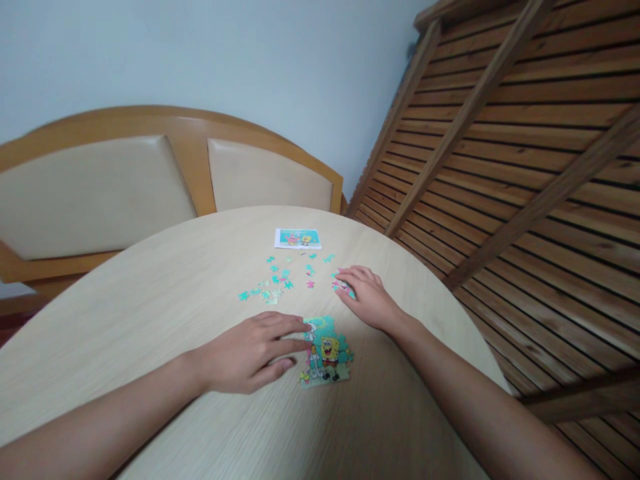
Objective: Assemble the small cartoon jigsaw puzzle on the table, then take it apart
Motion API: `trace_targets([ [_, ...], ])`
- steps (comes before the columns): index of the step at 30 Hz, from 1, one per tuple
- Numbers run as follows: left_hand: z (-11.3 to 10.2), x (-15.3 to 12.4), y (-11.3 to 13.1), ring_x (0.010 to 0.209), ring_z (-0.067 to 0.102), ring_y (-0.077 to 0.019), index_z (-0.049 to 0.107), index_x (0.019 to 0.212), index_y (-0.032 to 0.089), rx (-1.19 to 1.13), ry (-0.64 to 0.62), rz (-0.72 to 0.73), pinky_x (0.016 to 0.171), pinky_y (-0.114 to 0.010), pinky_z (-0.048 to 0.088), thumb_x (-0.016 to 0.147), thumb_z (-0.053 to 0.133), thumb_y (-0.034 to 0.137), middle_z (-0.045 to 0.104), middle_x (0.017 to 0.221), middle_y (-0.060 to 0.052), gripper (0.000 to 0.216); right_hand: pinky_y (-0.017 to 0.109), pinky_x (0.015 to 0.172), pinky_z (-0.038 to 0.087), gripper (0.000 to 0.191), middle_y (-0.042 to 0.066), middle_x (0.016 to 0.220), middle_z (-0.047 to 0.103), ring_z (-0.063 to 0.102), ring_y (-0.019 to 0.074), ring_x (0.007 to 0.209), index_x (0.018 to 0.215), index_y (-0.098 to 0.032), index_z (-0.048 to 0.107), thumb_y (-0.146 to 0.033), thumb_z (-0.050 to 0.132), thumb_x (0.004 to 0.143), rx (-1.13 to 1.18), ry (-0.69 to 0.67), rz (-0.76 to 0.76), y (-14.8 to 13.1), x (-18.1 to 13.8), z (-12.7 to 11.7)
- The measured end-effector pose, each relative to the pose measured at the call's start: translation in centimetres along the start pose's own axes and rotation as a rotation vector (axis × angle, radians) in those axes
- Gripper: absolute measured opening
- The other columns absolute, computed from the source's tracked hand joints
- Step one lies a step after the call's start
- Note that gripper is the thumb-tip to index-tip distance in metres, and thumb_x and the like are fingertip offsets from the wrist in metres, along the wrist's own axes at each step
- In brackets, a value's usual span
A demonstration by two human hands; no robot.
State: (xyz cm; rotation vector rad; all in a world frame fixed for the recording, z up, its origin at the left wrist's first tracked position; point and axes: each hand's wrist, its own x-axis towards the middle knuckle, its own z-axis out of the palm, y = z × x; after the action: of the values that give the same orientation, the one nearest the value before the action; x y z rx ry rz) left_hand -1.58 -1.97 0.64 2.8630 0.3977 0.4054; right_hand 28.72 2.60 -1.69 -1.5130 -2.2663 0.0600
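A partly assembled jigsaw puzzle point(330, 353) lies flat on the table, showing a yellow square cartoon figure beside a pale, long-legged one on teal. My left hand point(253, 350) rests at its left edge with fingers stretched out, the index and middle fingertips touching it. Farther off to the right, my right hand point(367, 293) has its thumb and fingers round a small cluster of pink and teal puzzle pieces point(342, 287) on the tabletop. The hand partly covers this cluster. Loose puzzle pieces point(275, 280), mostly teal, lie scattered beyond my left hand. A single pink piece point(311, 284) sits left of the cluster.
A picture card point(299, 239) with cartoon figures lies beyond the loose pieces. The round pale wooden table point(150, 300) fills the foreground. Behind it stands a wooden headboard point(185, 153) with cream panels against a light wall. Slatted wood point(500, 167) leans along the right side.
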Motion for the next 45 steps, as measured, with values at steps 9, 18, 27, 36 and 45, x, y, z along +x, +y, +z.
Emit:
trace_targets([
  [9, 0.0, 0.1, 0.0, 0.131, 0.053, -0.0278, 0.054, 0.139, 0.022, 0.002, 0.009, 0.001, 0.111, -0.048, 0.045, 0.102, 0.046, 0.027, 0.056, 0.143, -0.013, 0.038, 0.053, 0.114, 0.033, 0.039, 0.008, 0.142, 0.061, 0.042, 0.0303, 0.139, 0.135, -0.022, 0.062, -0.037, 0.051, 0.101, 0.043, -0.059, -0.136, -0.5, 0.0, -0.2],
  [18, 0.0, 0.2, 0.0, 0.13, 0.054, -0.0289, 0.053, 0.14, 0.023, 0.012, 0.019, 0.02, 0.109, -0.048, 0.046, 0.101, 0.047, 0.029, 0.057, 0.141, -0.014, 0.039, 0.059, 0.118, 0.024, 0.045, 0.004, 0.155, 0.048, 0.032, 0.0311, 0.148, 0.148, -0.03, 0.05, -0.039, 0.04, 0.105, 0.108, -0.234, -0.253, -2.8, -0.1, -0.6],
  [27, 0.2, 0.2, -0.1, 0.129, 0.054, -0.0287, 0.054, 0.138, 0.021, 0.001, 0.003, 0.004, 0.109, -0.048, 0.045, 0.101, 0.048, 0.031, 0.057, 0.14, -0.014, 0.038, 0.056, 0.118, 0.025, 0.042, 0.007, 0.147, 0.057, 0.037, 0.0295, 0.144, 0.141, -0.024, 0.057, -0.04, 0.044, 0.104, 0.058, -0.177, -0.252, -3.7, 0.1, -0.6],
  [36, 0.1, 0.1, -0.1, 0.125, 0.055, -0.0279, 0.057, 0.133, 0.02, -0.018, 0.013, -0.004, 0.108, -0.046, 0.046, 0.102, 0.047, 0.031, 0.059, 0.135, -0.014, 0.034, 0.054, 0.116, 0.03, 0.046, 0.007, 0.155, 0.048, 0.035, 0.032, 0.146, 0.148, -0.02, 0.049, -0.032, 0.034, 0.106, 0.04, -0.225, -0.293, -6.4, 4.2, 1.1],
  [45, 0.1, -0.1, -0.2, 0.125, 0.057, -0.0279, 0.056, 0.134, 0.021, -0.023, 0.05, 0.007, 0.108, -0.046, 0.047, 0.102, 0.047, 0.031, 0.06, 0.134, -0.014, 0.034, 0.045, 0.104, 0.04, 0.033, 0.008, 0.124, 0.07, 0.054, 0.0266, 0.126, 0.13, -0.022, 0.065, -0.019, 0.049, 0.101, -0.009, -0.122, -0.307, -6.0, 5.1, 1.1],
])
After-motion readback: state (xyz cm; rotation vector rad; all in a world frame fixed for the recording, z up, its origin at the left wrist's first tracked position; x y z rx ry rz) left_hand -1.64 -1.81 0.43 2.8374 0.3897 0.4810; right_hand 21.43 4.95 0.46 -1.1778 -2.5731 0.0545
